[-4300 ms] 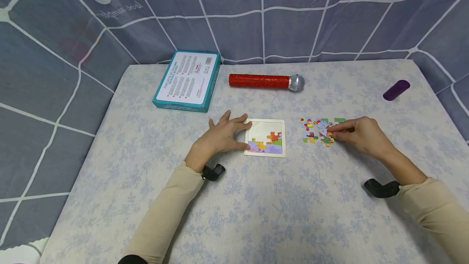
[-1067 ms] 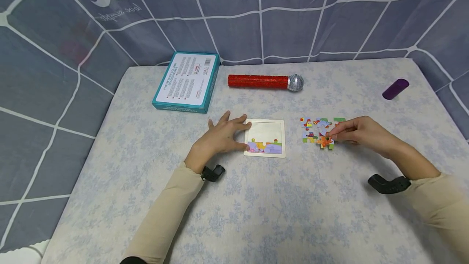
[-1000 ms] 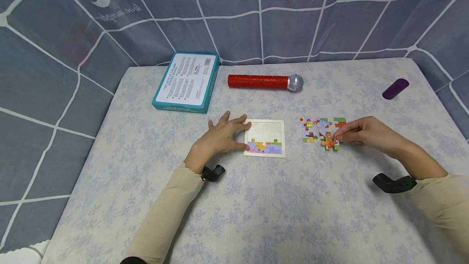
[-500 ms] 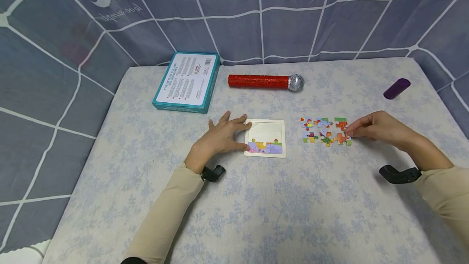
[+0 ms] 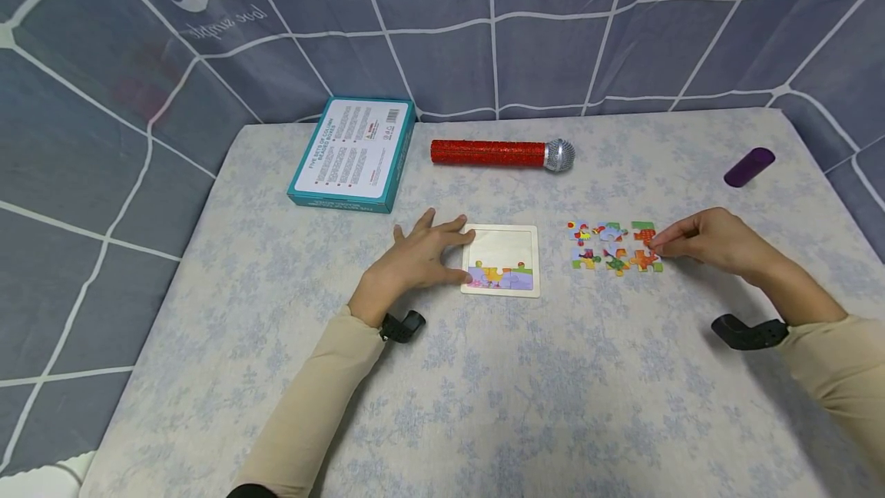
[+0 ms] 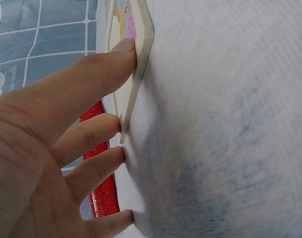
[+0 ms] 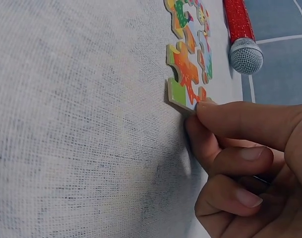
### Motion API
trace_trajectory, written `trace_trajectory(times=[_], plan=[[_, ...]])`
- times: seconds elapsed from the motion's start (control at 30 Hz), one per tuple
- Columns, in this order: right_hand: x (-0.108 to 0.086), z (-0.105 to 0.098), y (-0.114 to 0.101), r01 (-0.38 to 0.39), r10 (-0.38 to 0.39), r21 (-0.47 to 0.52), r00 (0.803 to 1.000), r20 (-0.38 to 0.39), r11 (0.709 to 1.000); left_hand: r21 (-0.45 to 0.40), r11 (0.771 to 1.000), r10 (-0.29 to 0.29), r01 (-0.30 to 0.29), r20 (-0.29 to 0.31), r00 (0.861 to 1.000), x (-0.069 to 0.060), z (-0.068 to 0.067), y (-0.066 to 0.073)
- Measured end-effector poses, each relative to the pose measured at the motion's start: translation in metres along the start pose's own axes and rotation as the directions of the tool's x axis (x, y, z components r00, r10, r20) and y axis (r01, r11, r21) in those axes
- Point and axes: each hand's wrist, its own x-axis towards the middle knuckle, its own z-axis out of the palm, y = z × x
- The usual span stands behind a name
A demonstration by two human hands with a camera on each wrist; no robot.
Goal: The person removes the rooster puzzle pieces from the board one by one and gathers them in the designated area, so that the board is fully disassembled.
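A square wooden puzzle tray (image 5: 535,261) lies in the middle of the table, with a row of joined pieces (image 5: 508,279) along its near side. My left hand (image 5: 418,256) spreads its fingers at the tray's left side; in the left wrist view the thumb (image 6: 111,62) presses on its rim and a fingertip touches its edge. My right hand (image 5: 715,244) pinches the right edge of an orange and green puzzle piece (image 5: 643,260), which lies on the table at the near right of several loose pieces (image 5: 608,233). The other right fingers are curled beneath, as the right wrist view shows.
Behind the tray lies a red glittery microphone (image 5: 491,152) with a silver head. A teal box (image 5: 349,152) stands at the back left, and a purple cylinder (image 5: 750,167) at the far right. A grey-blue curtain (image 5: 442,37) hangs along the back edge.
The orange piece has gone from the tray to the loose pieces. Over the last second my right hand moved it rightward and laid it down at their near right. The left hand stays put.
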Motion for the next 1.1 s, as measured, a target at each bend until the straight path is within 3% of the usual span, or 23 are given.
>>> trace_trajectory(times=[0.7, 0.9, 1.1], plan=[[-0.004, 0.001, -0.004, -0.021, 0.02, -0.031, 1.0, -0.02, 0.999, -0.01, 1.0, 0.002, -0.002, 0.002, 1.0, 0.001, 0.001, 0.0], [-0.007, 0.012, -0.026, 0.066, -0.072, -0.069, 0.994, -0.081, 0.995, -0.005, 1.0, 0.001, -0.001, 0.002, 1.0, 0.0, 0.001, 0.001], [-0.003, 0.038, -0.064, 0.201, -0.203, -0.021, 0.973, -0.111, 0.979, -0.001, 1.0, 0.004, -0.004, -0.004, 1.0, 0.0, 0.001, 0.0]])
